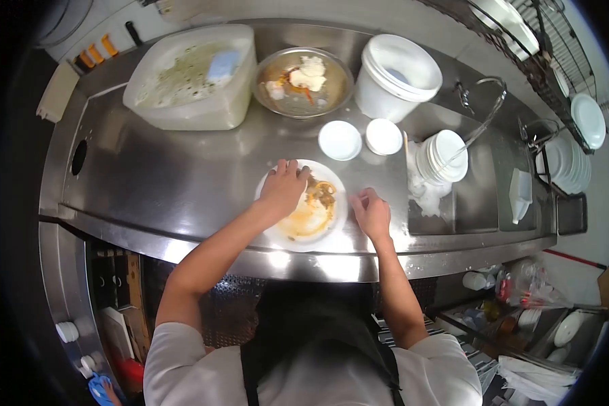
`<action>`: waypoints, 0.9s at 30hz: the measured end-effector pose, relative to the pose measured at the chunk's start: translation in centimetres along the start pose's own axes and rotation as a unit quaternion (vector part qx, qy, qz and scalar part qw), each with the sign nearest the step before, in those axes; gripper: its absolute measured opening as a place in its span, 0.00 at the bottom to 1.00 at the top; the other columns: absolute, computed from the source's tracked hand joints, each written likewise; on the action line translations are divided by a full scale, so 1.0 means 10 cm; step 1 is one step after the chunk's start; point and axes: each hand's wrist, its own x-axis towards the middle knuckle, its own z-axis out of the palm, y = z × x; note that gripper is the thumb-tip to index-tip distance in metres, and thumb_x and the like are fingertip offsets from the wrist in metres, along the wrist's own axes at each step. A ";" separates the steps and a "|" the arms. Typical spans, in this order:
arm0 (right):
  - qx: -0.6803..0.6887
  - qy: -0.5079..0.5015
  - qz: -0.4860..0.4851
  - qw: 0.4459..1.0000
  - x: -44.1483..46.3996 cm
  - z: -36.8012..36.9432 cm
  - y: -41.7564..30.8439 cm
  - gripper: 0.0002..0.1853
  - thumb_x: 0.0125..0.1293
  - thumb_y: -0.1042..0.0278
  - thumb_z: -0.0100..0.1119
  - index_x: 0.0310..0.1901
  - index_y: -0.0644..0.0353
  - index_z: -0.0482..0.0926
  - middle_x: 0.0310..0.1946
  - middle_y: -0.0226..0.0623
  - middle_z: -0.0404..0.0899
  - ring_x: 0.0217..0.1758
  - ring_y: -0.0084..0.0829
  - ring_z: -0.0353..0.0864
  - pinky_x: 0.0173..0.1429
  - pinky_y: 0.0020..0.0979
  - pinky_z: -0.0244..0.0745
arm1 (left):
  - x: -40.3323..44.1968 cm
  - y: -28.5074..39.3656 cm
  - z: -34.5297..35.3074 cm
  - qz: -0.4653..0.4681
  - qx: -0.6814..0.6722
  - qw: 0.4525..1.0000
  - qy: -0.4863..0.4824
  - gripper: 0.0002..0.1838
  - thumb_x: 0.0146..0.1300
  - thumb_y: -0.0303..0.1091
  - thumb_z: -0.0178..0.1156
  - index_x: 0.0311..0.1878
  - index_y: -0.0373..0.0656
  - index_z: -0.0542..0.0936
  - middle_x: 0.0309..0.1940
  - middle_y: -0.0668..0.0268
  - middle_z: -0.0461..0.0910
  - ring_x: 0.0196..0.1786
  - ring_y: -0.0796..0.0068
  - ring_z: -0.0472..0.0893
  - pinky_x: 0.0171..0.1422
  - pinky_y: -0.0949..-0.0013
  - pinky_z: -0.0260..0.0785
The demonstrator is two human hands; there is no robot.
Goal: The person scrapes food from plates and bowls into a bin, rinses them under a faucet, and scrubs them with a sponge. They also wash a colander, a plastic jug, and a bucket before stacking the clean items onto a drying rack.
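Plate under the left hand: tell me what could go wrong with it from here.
The plate sits close to the front edge of the counter, so a careless push might tip it off. The left hand is at the food scraps on it; a hard sweep could send some over the rim.

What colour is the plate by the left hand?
The plate is white, smeared orange; best in head view.

White plate [341, 214] | flat | orange-brown food residue [325, 194] | on steel counter [169, 176]
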 end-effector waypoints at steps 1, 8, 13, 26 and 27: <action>0.111 -0.023 0.021 0.993 0.02 -0.07 0.06 0.15 0.62 0.60 0.57 0.42 0.64 0.76 0.23 0.39 0.79 0.26 0.32 0.81 0.30 0.32 0.74 | 0.02 0.19 -0.12 0.011 -0.014 1.000 -0.002 0.32 0.48 0.29 0.64 0.60 0.40 0.67 0.51 0.54 0.65 0.58 0.53 0.64 0.55 0.54 0.67; 0.706 -0.199 0.183 0.654 0.22 -0.77 0.50 0.29 0.68 0.40 0.42 0.58 0.57 0.66 0.55 0.43 0.71 0.53 0.37 0.76 0.49 0.38 0.76 | 0.73 1.79 0.01 0.069 -0.133 0.989 -0.021 0.40 0.46 0.34 0.68 0.63 0.40 0.61 0.58 0.51 0.63 0.61 0.49 0.65 0.60 0.53 0.65; 0.709 -0.138 0.268 0.638 0.74 -1.37 1.68 0.29 0.67 0.41 0.44 0.57 0.57 0.68 0.55 0.44 0.71 0.58 0.40 0.71 0.56 0.48 0.70 | 1.32 2.70 0.40 0.059 -0.173 0.974 0.135 0.40 0.48 0.35 0.67 0.63 0.39 0.60 0.62 0.48 0.61 0.63 0.47 0.63 0.64 0.53 0.61; 0.634 -0.099 0.318 0.698 2.61 -1.52 3.83 0.20 0.68 0.45 0.40 0.44 0.55 0.70 0.42 0.45 0.74 0.41 0.47 0.76 0.40 0.48 0.76 | -0.04 2.44 0.57 -0.312 -0.189 0.902 0.233 0.21 0.53 0.29 0.60 0.52 0.40 0.73 0.50 0.52 0.73 0.56 0.51 0.70 0.60 0.57 0.64; 0.637 -0.095 0.361 0.675 2.57 -1.47 3.75 0.20 0.68 0.45 0.40 0.43 0.54 0.70 0.42 0.46 0.73 0.41 0.47 0.76 0.39 0.48 0.76 | -0.07 2.42 0.57 -0.328 -0.184 0.899 0.224 0.20 0.54 0.29 0.60 0.51 0.39 0.74 0.49 0.53 0.74 0.55 0.52 0.72 0.59 0.58 0.65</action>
